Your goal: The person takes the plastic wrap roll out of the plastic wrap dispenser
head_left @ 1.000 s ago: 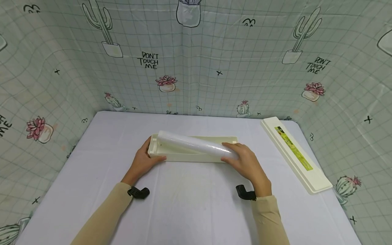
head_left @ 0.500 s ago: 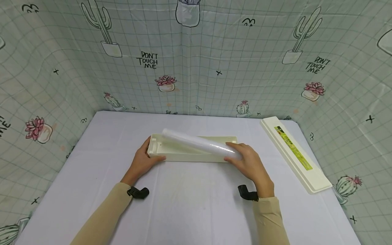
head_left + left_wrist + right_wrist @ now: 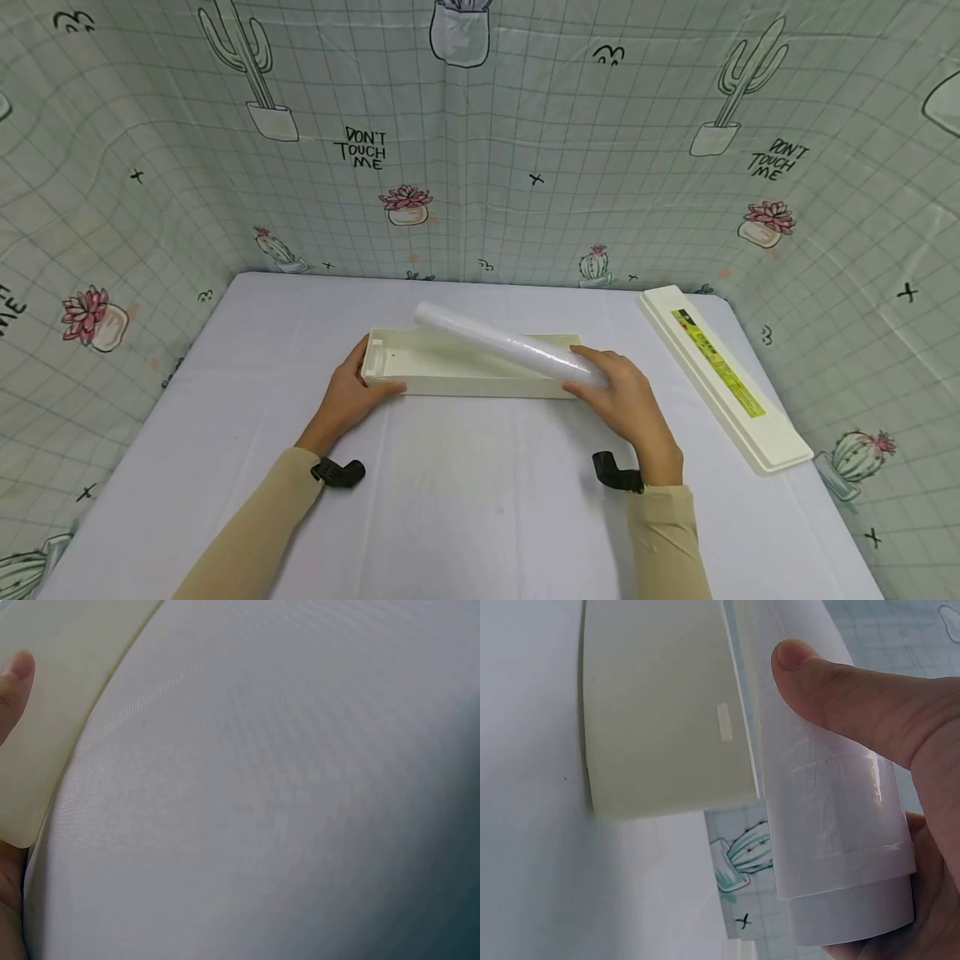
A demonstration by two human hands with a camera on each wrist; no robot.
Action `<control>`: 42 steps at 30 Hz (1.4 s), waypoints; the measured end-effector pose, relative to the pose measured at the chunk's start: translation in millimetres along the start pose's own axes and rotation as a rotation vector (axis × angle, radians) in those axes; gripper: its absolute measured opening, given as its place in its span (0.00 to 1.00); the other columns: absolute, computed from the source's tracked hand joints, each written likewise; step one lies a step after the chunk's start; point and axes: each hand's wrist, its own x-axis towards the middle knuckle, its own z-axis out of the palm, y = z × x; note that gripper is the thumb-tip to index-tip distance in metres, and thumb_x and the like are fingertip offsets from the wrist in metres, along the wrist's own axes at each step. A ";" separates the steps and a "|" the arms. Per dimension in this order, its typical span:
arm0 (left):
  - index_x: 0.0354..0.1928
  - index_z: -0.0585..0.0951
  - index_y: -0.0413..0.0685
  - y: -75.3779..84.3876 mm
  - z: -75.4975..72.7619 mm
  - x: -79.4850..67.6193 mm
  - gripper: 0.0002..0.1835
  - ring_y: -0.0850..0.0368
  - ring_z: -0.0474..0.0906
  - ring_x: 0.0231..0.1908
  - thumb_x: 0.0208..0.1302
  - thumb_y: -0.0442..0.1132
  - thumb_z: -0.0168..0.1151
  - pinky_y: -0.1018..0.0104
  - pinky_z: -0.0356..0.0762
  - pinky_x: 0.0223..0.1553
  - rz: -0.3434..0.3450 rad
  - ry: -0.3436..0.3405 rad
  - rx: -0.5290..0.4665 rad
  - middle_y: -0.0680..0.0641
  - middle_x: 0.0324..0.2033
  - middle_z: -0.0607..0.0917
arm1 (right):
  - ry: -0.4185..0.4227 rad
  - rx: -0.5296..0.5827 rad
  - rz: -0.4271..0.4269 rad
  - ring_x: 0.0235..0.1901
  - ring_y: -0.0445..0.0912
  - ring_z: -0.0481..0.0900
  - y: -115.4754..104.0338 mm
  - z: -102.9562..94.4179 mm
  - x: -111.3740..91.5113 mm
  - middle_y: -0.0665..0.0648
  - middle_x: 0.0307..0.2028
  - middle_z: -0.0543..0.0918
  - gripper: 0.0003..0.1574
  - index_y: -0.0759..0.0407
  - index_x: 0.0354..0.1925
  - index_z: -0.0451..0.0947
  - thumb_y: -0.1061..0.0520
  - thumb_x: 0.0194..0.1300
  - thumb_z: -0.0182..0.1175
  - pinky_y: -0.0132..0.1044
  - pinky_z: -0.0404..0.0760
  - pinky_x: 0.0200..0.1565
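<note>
A long cream plastic box (image 3: 472, 386) without its lid stands near the middle of the table. My left hand (image 3: 348, 393) grips its left end, with the thumb (image 3: 13, 694) on the front wall in the left wrist view. A roll of cling film (image 3: 498, 340), whitish and shiny, is held at its right end by my right hand (image 3: 622, 398). The roll slants above the box, its far left end raised over the back rim. In the right wrist view, my thumb (image 3: 810, 682) lies across the film and the roll's core (image 3: 855, 911) sticks out.
A long cream lid (image 3: 738, 417) with a yellow-green label lies slanted at the table's right side. White cloth covers the table (image 3: 465, 500). Behind it and along both sides hangs a checked curtain (image 3: 495, 225) with cactus prints.
My right hand has moved to the right with the cling film roll, and the roll's left end has risen and shifted right. The left hand and the box have stayed in place.
</note>
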 end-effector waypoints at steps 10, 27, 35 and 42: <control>0.84 0.49 0.54 -1.5 0.6 0.5 0.60 0.41 0.67 0.72 0.58 0.44 0.80 0.44 0.64 0.71 0.001 0.000 -0.004 0.40 0.77 0.64 | 0.032 0.005 -0.003 0.60 0.63 0.78 10.7 -4.9 -1.4 0.64 0.62 0.83 0.35 0.54 0.66 0.78 0.50 0.62 0.75 0.60 0.74 0.60; 0.84 0.48 0.52 -2.4 0.9 1.9 0.61 0.42 0.66 0.72 0.57 0.43 0.80 0.45 0.63 0.72 0.009 -0.006 -0.026 0.41 0.77 0.63 | 0.053 0.048 0.085 0.64 0.64 0.76 25.9 -17.4 -6.2 0.65 0.65 0.79 0.38 0.54 0.69 0.76 0.49 0.63 0.75 0.61 0.72 0.62; 0.84 0.48 0.52 -0.9 0.7 0.4 0.61 0.42 0.65 0.73 0.57 0.44 0.80 0.45 0.63 0.72 0.004 -0.003 -0.013 0.41 0.78 0.63 | 0.065 0.063 0.121 0.64 0.63 0.76 30.8 -24.1 -8.2 0.65 0.66 0.78 0.39 0.54 0.69 0.75 0.47 0.64 0.74 0.61 0.73 0.61; 0.84 0.47 0.49 0.5 0.0 -0.5 0.62 0.41 0.64 0.74 0.57 0.45 0.80 0.44 0.64 0.72 -0.001 -0.003 0.011 0.40 0.78 0.62 | 0.082 0.061 0.160 0.64 0.64 0.76 37.2 -26.7 -10.4 0.66 0.66 0.78 0.39 0.55 0.69 0.76 0.46 0.64 0.74 0.61 0.74 0.60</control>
